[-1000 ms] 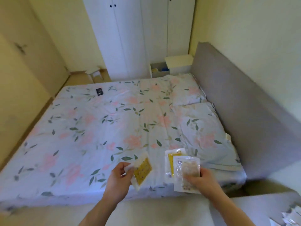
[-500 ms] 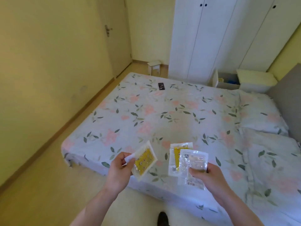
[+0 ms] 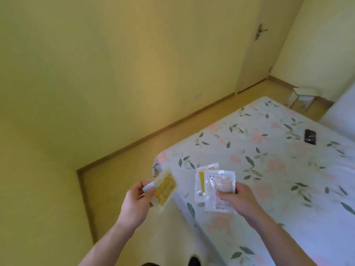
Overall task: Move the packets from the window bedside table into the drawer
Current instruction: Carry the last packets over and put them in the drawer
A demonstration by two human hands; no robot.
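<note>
You are in the carrying step. Your left hand (image 3: pixel 135 203) pinches a yellow packet (image 3: pixel 164 189); your right hand (image 3: pixel 237 198) grips two clear packets (image 3: pixel 217 189), held above the bed (image 3: pixel 278 169) corner. No drawer is visible; I judge you must walk on past 2 o'clock to find it.

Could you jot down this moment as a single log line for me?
left hand: pinches yellow dotted packet | right hand: holds two clear plastic packets | over floral bed corner | drawer: not in view
</note>
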